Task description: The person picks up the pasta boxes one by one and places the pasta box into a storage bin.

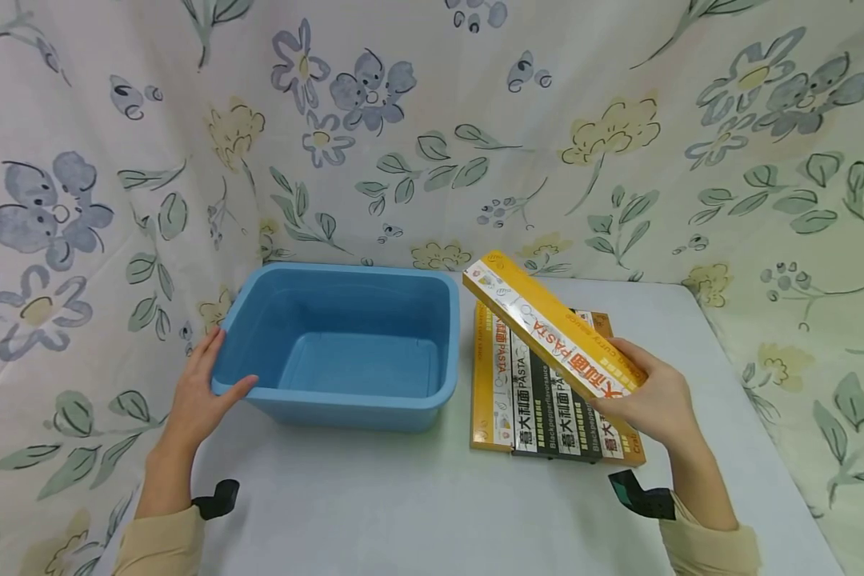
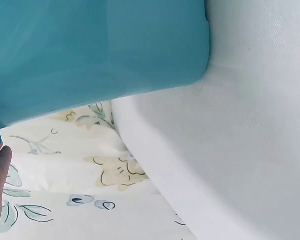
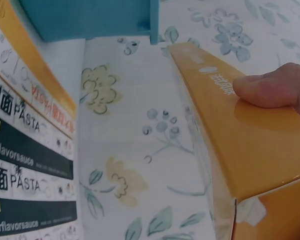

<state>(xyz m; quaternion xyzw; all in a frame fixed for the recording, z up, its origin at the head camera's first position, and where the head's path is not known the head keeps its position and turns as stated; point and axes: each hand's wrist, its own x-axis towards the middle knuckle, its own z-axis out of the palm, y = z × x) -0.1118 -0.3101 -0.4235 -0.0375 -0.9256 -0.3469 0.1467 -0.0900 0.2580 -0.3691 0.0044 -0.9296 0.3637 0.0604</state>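
Observation:
A yellow pasta box (image 1: 554, 324) marked curry sauce is in my right hand (image 1: 658, 400), gripped near its lower right end. It slants up to the left above a row of several pasta boxes (image 1: 540, 400), yellow, black and orange-brown, lying side by side. The right wrist view shows my thumb (image 3: 270, 87) pressing on the box's yellow face. My left hand (image 1: 202, 392) rests at the near left corner of a blue plastic tub (image 1: 346, 408), with its fingers along the left rim and its thumb on the front rim. Inside, the tub's floor is bare.
A white table (image 1: 403, 504) carries the tub on the left and the box row on the right. Flowered cloth (image 1: 432, 184) hangs behind and along both sides. Each wrist wears a black camera mount (image 1: 216, 500) below a beige sleeve (image 1: 162, 544).

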